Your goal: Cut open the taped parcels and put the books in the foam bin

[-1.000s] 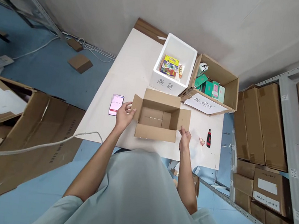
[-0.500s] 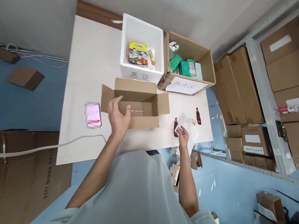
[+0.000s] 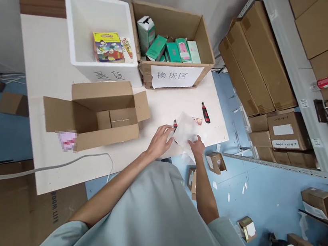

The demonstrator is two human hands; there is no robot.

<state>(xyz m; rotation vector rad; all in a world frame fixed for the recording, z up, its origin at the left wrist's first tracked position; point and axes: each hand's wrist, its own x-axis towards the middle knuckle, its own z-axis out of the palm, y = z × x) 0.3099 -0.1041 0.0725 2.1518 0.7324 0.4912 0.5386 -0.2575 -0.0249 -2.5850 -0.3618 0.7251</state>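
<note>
An opened cardboard box (image 3: 108, 134) lies at the left of the white table (image 3: 167, 99), its flaps spread. My left hand (image 3: 160, 140) is right of this box with its fingers apart, beside a red and black cutter (image 3: 175, 125) and holding nothing. My right hand (image 3: 197, 146) pinches the edge of a thin, translucent white sheet (image 3: 185, 130). A second red and black cutter (image 3: 205, 113) lies farther right. A small reddish printed piece (image 3: 197, 121) lies by the sheet.
Behind stand a white foam box (image 3: 94, 67) holding booklets and a carton (image 3: 204, 70) of green packets. A blurred phone (image 3: 67, 140) and a grey cable (image 3: 70, 166) are at the left. Shelves with cartons (image 3: 258, 67) rise at the right.
My left hand has left the opened box and moved right, beside the sheet. The opened box now sits farther left, partly over the phone. The view has shifted closer to the table's right side.
</note>
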